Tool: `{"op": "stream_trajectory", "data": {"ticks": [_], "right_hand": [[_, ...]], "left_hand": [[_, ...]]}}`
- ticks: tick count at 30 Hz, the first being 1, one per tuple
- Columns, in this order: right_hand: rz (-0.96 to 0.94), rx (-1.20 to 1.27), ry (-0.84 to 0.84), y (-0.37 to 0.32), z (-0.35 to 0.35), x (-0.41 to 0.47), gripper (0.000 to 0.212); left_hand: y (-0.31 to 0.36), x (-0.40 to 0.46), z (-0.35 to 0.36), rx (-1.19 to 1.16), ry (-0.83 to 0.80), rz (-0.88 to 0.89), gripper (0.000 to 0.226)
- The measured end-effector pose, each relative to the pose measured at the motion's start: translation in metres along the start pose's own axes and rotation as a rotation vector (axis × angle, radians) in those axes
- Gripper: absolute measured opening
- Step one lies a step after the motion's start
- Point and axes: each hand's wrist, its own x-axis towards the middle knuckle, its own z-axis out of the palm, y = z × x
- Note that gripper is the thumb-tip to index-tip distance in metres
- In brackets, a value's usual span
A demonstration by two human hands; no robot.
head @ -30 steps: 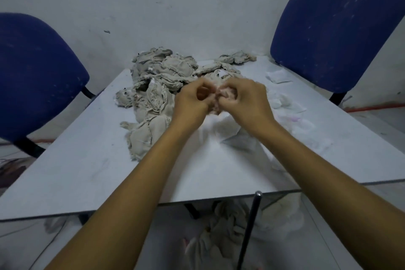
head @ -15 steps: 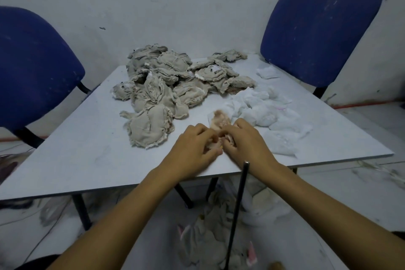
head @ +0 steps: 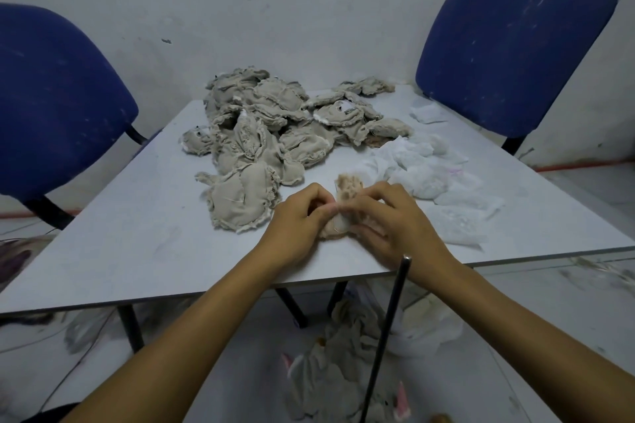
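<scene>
A small tan, spotted fabric piece [head: 347, 189] sits near the front edge of the grey table [head: 137, 244]. My left hand [head: 299, 220] pinches its left side with curled fingers. My right hand [head: 395, 220] grips its right side, fingers curled over it. Most of the piece is hidden under the two hands; only its top end sticks up between them.
A heap of beige inside-out fabric shells [head: 268, 134] fills the table's middle and back. White fabric pieces [head: 426, 172] lie at the right. Two blue chairs [head: 515, 41] [head: 55, 99] flank the table. A black rod [head: 388, 330] stands in front, with more fabric [head: 330, 367] on the floor.
Both hands have come down and toward me with the small piece, from above the heap to the table's front edge. Between half a second ago and now they barely moved.
</scene>
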Motion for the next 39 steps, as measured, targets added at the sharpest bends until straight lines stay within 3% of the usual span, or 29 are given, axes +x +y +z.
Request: {"op": "stream_trajectory", "data": {"ticks": [7, 15, 20, 23, 28, 34, 39], "right_hand": [[0.095, 0.139, -0.147, 0.003, -0.003, 0.002, 0.044], [0.179, 0.262, -0.176, 0.001, -0.01, 0.006, 0.016], [0.274, 0.43, -0.154, 0.006, -0.012, 0.007, 0.014], [0.321, 0.563, -0.157, 0.006, -0.014, 0.007, 0.02], [0.373, 0.78, -0.204, 0.008, -0.021, 0.004, 0.015], [0.41, 0.673, -0.014, 0.003, -0.016, 0.004, 0.016], [0.502, 0.578, 0.199, 0.011, -0.016, 0.003, 0.021]], "left_hand": [[0.0, 0.001, 0.0, -0.062, -0.045, 0.083, 0.008], [0.008, -0.004, -0.003, -0.138, -0.17, 0.092, 0.015], [0.015, -0.005, -0.012, -0.224, -0.257, 0.055, 0.018], [0.018, -0.002, -0.012, -0.259, -0.178, 0.062, 0.029], [0.014, 0.002, 0.001, -0.202, 0.054, 0.002, 0.021], [0.021, -0.002, 0.021, 0.118, 0.241, 0.124, 0.035], [0.028, -0.007, 0.022, 0.097, -0.046, 0.221, 0.012]]}}
